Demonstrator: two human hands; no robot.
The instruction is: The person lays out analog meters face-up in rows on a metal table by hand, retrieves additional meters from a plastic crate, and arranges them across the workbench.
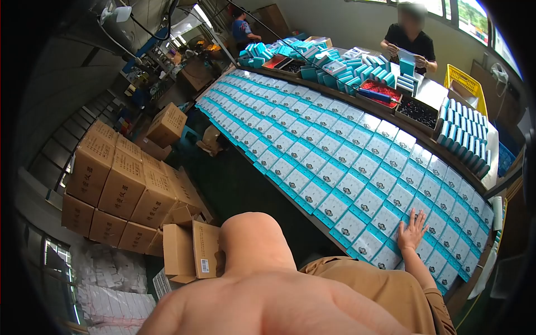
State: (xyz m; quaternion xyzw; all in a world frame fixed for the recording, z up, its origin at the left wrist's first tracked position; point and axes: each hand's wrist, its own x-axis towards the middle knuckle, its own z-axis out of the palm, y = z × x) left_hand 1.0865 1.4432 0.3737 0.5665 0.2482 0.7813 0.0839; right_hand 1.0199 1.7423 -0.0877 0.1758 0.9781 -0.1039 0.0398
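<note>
Flat white boxes (365, 166) with teal edges and a dark round emblem lie in several long overlapping rows on a slanting table. My right hand (412, 230) rests palm down on the boxes near the table's near right end. Its fingers are spread, and nothing is in them. Very close to the lens, a large bare shape, seemingly my left hand (259, 279), fills the bottom middle. One rounded part of it points up; the other fingers, and anything they might hold, are hidden.
Brown cartons (120, 181) are stacked at left, with an open carton (192, 248) nearer. Behind the rows are heaped teal boxes (335, 67), a red tray (379, 94), a bin of dark small parts (417, 113) and a yellow crate (465, 89). A co-worker (412, 39) holds a box.
</note>
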